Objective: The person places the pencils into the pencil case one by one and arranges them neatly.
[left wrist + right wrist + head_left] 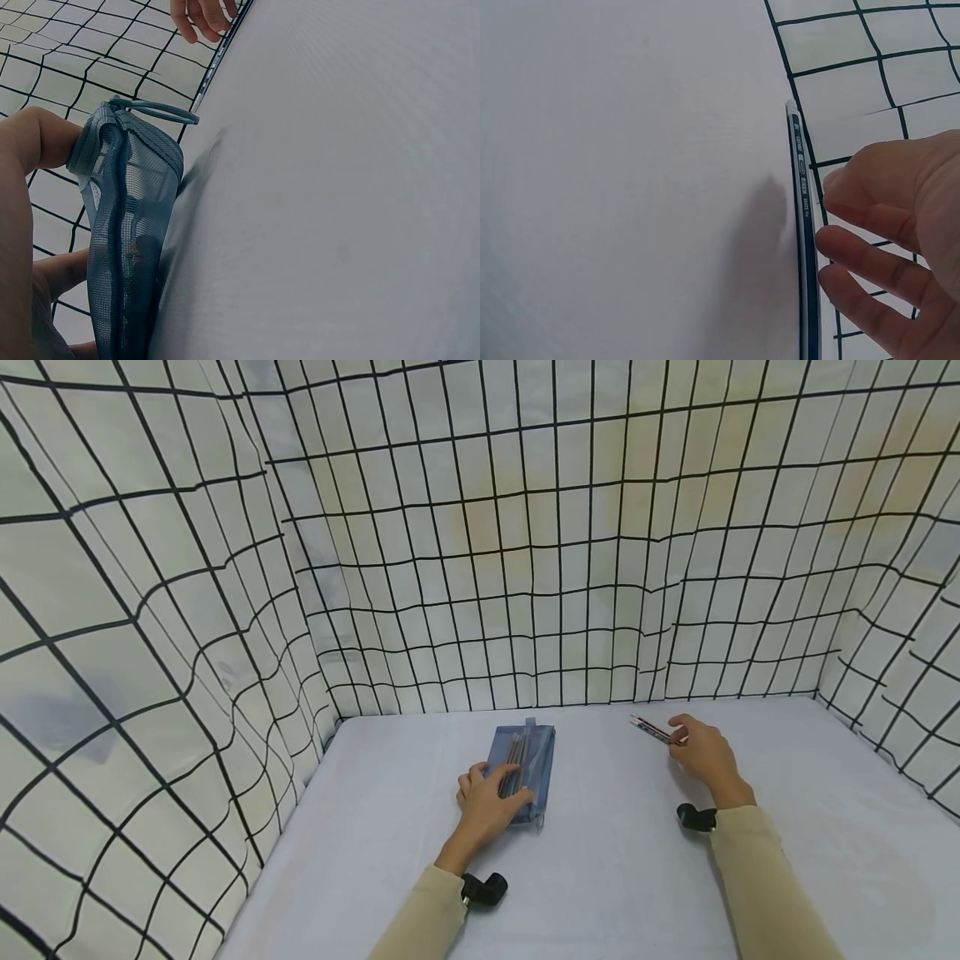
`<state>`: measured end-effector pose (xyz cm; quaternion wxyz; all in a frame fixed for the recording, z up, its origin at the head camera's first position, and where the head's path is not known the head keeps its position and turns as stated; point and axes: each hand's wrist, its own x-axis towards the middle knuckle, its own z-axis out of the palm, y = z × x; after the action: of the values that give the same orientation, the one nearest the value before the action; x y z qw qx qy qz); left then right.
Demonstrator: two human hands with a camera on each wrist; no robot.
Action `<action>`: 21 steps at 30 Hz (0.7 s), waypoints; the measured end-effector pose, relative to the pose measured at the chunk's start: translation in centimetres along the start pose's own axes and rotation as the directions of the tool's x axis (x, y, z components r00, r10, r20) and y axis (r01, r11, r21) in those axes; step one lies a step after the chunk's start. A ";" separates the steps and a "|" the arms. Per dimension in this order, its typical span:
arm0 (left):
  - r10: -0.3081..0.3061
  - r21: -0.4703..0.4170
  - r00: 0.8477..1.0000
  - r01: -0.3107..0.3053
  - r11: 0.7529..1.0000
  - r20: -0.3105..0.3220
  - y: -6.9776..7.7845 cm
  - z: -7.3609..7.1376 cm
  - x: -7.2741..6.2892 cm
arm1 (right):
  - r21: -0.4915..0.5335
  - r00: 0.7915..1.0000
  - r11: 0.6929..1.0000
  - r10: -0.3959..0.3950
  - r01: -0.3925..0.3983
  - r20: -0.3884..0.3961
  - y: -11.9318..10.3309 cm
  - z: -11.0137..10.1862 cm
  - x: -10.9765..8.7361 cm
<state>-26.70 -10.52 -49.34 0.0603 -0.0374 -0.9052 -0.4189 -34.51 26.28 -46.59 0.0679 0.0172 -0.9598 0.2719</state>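
The fingers of your right hand (705,752) are loosely bent and parted, just beside a pair of slim pens (651,728). The right wrist view shows no grip closed round a pen; whether a fingertip brushes one, you cannot tell. Your left hand (487,806) holds the pouch (547,768), thumb and bent fingers against its upper face.

As things lie, the job looks part-way: several pens (517,750) are inside the blue mesh pouch, while the pair by your right fingers lies outside it, well apart to the right, on the counter (600,860). Those are what remain loose. Whether the pouch's zip is undone you cannot make out.

The loose pens' long axis slants: the pale ends point away from you and to the left, the other ends back toward your right hand. The pouch runs lengthwise away from you, its far end leaning slightly right and its loop (540,824) at the end nearest you. The pens inside follow roughly that same line. Beyond, a black-gridded backdrop borders the counter's far edge.
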 end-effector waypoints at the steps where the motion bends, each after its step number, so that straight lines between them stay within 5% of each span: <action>1: 0.000 0.000 1.000 0.000 1.000 -0.001 0.0 0.0 0.0 | 0.000 1.000 1.000 0.005 -0.005 0.003 0.0 0.0 0.0; 21: 0.003 0.002 1.000 -0.003 1.000 -0.006 0.0 0.1 0.0 | -0.025 0.997 1.000 -0.007 0.009 0.072 1.0 0.3 0.0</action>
<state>-26.75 -10.45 -49.35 0.0635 -0.0374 -0.9053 -0.4182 -34.63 26.96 -47.29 0.0349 0.0299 -0.9649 0.2586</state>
